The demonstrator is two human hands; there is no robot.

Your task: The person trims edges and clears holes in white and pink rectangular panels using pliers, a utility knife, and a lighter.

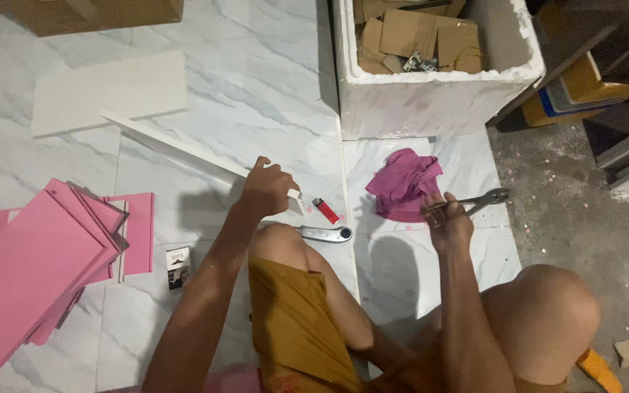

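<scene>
My left hand [267,189] grips the near end of a long white strip of board [176,148] that slants across the marble floor. My right hand [447,218] holds a pair of metal pliers [478,201] with the jaws pointing right, just above a crumpled magenta cloth [404,185]. A red lighter [325,210] and a grey utility knife [325,233] lie on the floor between my hands, near my left knee.
A white foam box [438,94] with cardboard scraps stands ahead. A white panel [107,91] lies at the far left, a stack of pink boards [38,269] at my left, a small packet [177,267] beside them. Rough concrete floor and shelving lie to the right.
</scene>
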